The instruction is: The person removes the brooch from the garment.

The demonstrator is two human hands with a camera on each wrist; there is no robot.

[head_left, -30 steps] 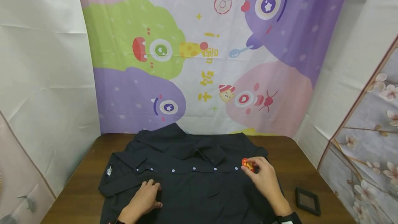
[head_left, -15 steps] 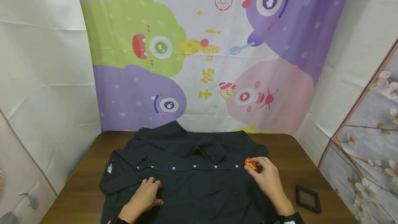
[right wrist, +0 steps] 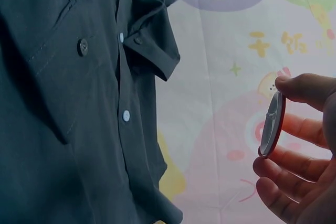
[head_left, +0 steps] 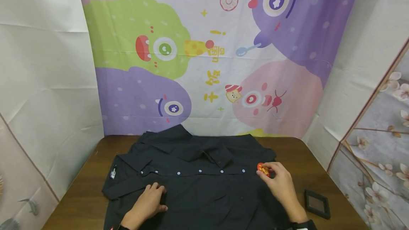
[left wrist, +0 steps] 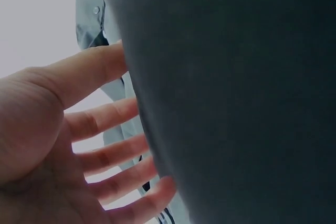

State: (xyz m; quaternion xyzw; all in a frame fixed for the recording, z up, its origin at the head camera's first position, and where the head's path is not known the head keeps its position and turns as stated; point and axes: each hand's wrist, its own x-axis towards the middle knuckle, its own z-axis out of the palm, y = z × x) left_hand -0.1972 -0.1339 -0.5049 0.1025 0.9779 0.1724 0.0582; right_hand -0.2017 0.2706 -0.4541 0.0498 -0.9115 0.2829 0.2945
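Note:
A black short-sleeved shirt [head_left: 204, 194] with a row of pale buttons [head_left: 200, 171] lies spread over the brown table. My right hand [head_left: 281, 184] pinches a round red-and-yellow pin badge [head_left: 262, 169] above the shirt, right of the last button in the row. In the right wrist view, the badge [right wrist: 272, 124] stands edge-on between thumb and fingers, and its silvery back with a pin bar shows. My left hand [head_left: 147, 201] rests on the shirt's left part with loosely bent fingers. The left wrist view shows these fingers [left wrist: 113, 153] spread against the dark cloth, holding nothing.
A small black square frame [head_left: 316, 204] lies on the table [head_left: 306, 159] at the right. A cartoon-printed cloth [head_left: 143, 91] hangs behind the table's back edge. White sheets and floral panels [head_left: 386, 159] flank the sides.
My right hand has moved a little to the right with the pin badge, away from the last button. The left hand and the shirt stay in place.

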